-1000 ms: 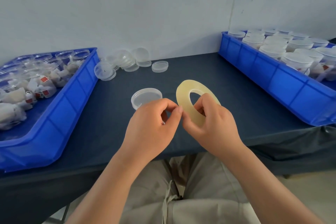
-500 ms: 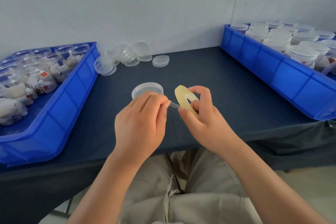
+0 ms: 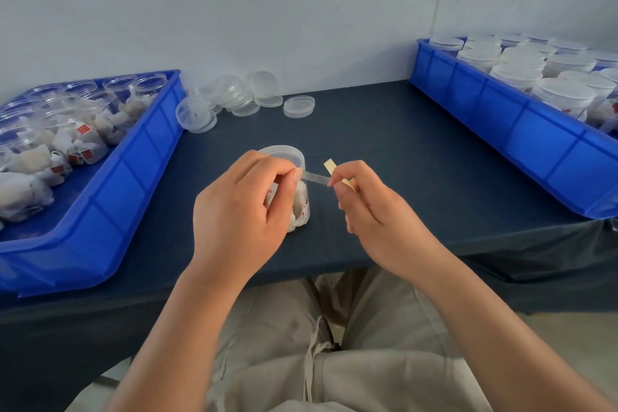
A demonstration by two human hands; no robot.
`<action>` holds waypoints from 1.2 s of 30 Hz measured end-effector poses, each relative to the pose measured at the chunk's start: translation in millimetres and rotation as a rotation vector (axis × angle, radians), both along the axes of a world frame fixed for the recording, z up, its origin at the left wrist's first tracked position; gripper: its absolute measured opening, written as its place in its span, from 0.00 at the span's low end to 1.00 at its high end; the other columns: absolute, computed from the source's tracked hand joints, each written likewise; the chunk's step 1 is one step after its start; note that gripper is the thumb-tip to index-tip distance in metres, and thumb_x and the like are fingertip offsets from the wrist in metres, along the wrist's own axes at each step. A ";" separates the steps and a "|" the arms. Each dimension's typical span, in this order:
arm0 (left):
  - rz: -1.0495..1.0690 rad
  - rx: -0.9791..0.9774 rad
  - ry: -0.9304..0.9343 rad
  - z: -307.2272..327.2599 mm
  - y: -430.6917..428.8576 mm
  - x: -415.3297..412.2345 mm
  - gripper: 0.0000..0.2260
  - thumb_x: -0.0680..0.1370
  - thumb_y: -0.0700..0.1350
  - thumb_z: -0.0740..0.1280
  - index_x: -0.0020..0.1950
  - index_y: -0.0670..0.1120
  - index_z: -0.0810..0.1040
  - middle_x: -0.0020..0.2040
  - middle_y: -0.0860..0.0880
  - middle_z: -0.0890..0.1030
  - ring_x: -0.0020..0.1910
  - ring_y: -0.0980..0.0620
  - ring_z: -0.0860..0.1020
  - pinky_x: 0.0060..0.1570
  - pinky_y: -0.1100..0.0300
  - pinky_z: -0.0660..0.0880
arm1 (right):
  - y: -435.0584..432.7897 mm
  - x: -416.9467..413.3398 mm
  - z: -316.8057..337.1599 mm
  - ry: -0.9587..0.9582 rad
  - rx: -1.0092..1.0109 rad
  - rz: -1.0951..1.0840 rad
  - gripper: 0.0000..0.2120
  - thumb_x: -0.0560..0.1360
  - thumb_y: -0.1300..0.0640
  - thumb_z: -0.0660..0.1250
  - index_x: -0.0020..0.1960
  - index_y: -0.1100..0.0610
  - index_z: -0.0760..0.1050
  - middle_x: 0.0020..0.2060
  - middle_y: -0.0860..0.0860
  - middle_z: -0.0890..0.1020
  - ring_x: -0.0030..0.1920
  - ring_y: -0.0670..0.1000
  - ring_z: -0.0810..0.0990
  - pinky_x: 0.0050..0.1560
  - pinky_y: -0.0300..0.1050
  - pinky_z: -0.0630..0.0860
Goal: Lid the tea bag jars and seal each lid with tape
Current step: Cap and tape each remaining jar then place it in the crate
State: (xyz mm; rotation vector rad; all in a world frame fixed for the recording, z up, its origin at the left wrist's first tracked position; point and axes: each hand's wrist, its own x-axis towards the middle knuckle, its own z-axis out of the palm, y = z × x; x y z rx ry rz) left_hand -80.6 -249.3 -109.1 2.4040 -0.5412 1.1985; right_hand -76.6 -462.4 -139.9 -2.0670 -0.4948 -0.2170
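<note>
A clear lidded jar (image 3: 294,170) with tea bags inside stands on the dark table near its front edge. My left hand (image 3: 244,211) is in front of the jar and pinches the free end of a clear tape strip (image 3: 316,177) next to the jar's lid. My right hand (image 3: 371,211) grips the yellowish tape roll (image 3: 331,166), seen edge-on, just right of the jar. The strip stretches between the two hands. Most of the roll is hidden by my fingers.
A blue bin (image 3: 133,174) on the left holds open jars of tea bags. A blue bin (image 3: 521,130) on the right holds lidded jars. Loose clear lids (image 3: 240,97) lie at the back of the dark table (image 3: 401,157), against the wall.
The roll has turned from face-on to edge-on. My hands have drawn apart, pulling a length of tape out between them. The jar's side now shows past my left hand.
</note>
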 end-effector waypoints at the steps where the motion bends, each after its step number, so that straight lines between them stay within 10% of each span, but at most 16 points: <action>1: -0.003 -0.006 0.009 -1.6 1.2 -0.2 0.09 0.85 0.46 0.68 0.49 0.44 0.84 0.43 0.53 0.79 0.34 0.52 0.73 0.30 0.52 0.73 | 0.0 0.3 0.1 0.007 0.002 -0.009 0.06 0.88 0.44 0.54 0.58 0.39 0.69 0.40 0.48 0.78 0.39 0.49 0.77 0.39 0.45 0.73; 7: -0.025 -0.310 0.046 -25.7 8.5 2.8 0.13 0.86 0.49 0.65 0.62 0.46 0.86 0.50 0.53 0.81 0.42 0.54 0.78 0.41 0.63 0.74 | 3.1 0.0 -0.1 -0.004 -0.031 -0.054 0.06 0.87 0.45 0.55 0.56 0.42 0.71 0.41 0.53 0.79 0.40 0.53 0.76 0.39 0.53 0.75; 13: -0.053 -0.787 0.487 -72.4 3.5 23.5 0.29 0.81 0.61 0.65 0.81 0.55 0.65 0.73 0.64 0.71 0.74 0.63 0.70 0.72 0.59 0.72 | -2.0 2.9 -0.7 -0.041 -0.121 -0.093 0.07 0.87 0.46 0.57 0.53 0.44 0.70 0.35 0.46 0.75 0.34 0.44 0.72 0.35 0.33 0.67; 17: -0.160 -0.853 0.563 -71.1 -10.7 47.0 0.41 0.73 0.65 0.73 0.81 0.53 0.61 0.70 0.64 0.74 0.70 0.61 0.75 0.65 0.66 0.76 | -2.9 3.3 -1.7 -0.025 -0.165 -0.111 0.06 0.86 0.44 0.59 0.53 0.43 0.70 0.35 0.38 0.76 0.35 0.43 0.74 0.34 0.34 0.66; 23: -0.260 -0.771 0.531 -66.7 -1.7 45.7 0.26 0.75 0.64 0.73 0.71 0.61 0.73 0.64 0.65 0.80 0.65 0.62 0.79 0.56 0.74 0.74 | -7.1 3.8 2.9 -0.019 -0.153 -0.109 0.06 0.87 0.43 0.59 0.53 0.42 0.70 0.37 0.35 0.77 0.37 0.44 0.75 0.35 0.34 0.66; 28: -0.259 -0.722 0.597 -54.6 6.5 37.6 0.38 0.76 0.68 0.66 0.83 0.59 0.61 0.70 0.73 0.70 0.70 0.73 0.70 0.58 0.81 0.67 | -10.1 3.8 6.4 0.001 -0.175 -0.086 0.05 0.87 0.42 0.59 0.53 0.41 0.70 0.34 0.44 0.76 0.34 0.47 0.73 0.34 0.40 0.66; 36: -0.335 -0.634 0.591 -43.7 1.7 31.8 0.17 0.80 0.58 0.59 0.67 0.55 0.71 0.57 0.70 0.77 0.57 0.65 0.78 0.50 0.74 0.72 | -8.5 0.2 11.1 0.071 -0.191 -0.058 0.07 0.86 0.40 0.58 0.53 0.40 0.71 0.36 0.48 0.79 0.38 0.50 0.80 0.38 0.51 0.77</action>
